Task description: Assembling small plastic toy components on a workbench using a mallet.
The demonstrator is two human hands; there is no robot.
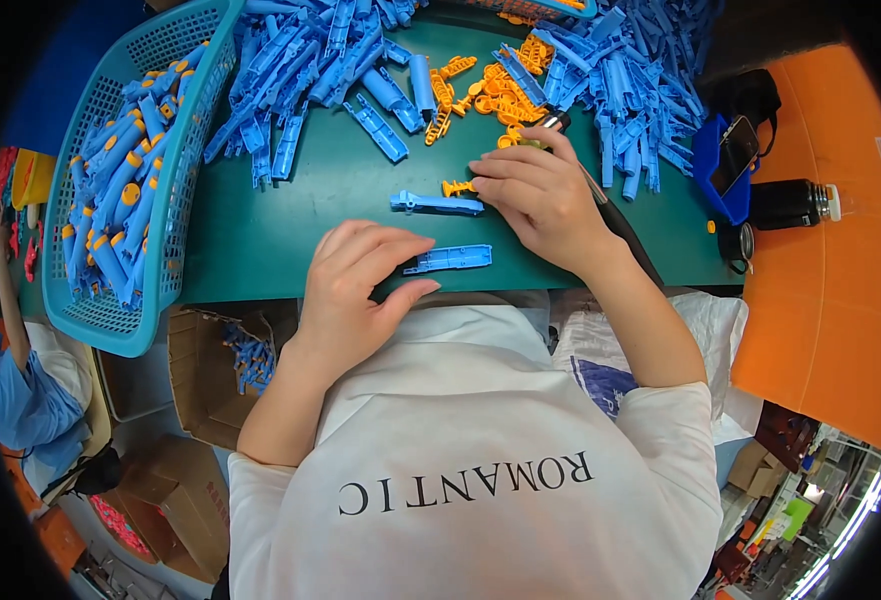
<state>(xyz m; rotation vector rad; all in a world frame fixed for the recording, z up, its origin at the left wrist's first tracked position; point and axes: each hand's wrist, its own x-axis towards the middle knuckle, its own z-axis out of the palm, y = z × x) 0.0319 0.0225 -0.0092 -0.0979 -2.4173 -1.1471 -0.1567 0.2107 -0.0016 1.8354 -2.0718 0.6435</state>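
Observation:
On the green table in front of me lies a blue plastic half-shell [452, 259] with its ribbed hollow side up. My left hand [355, 285] is at its left end, thumb and fingers apart, holding nothing. Just beyond lies a second blue plastic shell [436, 204]. My right hand [540, 195] has its fingertips closed on a small orange toothed plastic piece [457, 187] above that shell's right end. A black-handled rod-like tool [624, 228] runs beneath or through the right hand; whether the hand grips it is hidden.
Blue shells [305, 75] are heaped at the back left, more blue parts [630, 90] at the back right. Orange parts [505, 95] lie between. A teal basket [178, 220] of blue-orange pieces stands left. A blue tray [705, 180] with a phone and a black bottle [785, 204] are right.

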